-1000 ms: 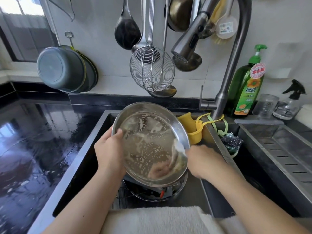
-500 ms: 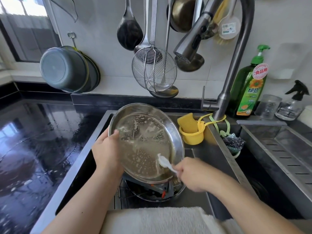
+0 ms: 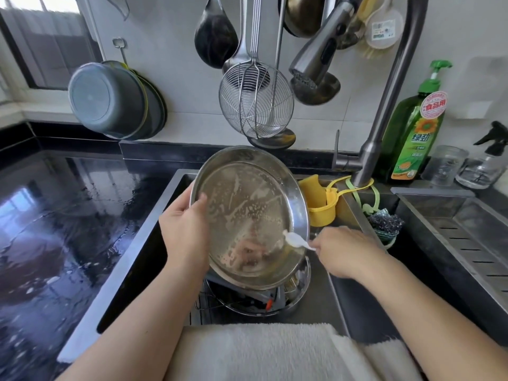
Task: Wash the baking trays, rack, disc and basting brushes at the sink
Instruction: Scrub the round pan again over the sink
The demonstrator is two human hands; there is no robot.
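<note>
Tray (image 3: 247, 204) tilted between gripping hands (image 3: 184, 229)

Left hand (image 3: 184, 229) grips the tilted soapy round tray (image 3: 248, 215) while right hand (image 3: 341, 251) holds a white brush (image 3: 295, 240) against it.

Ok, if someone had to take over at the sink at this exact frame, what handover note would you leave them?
Left hand grips the left rim of the round tray, tilted over the sink.
Right hand pinches a white brush, its head on the tray's lower right inner rim.
Done: tray's inside is soapy, with suds streaks.
Left: finish scrubbing and rinse; the tap is not running. More items lie in the sink under the tray, apparently unwashed.
</note>
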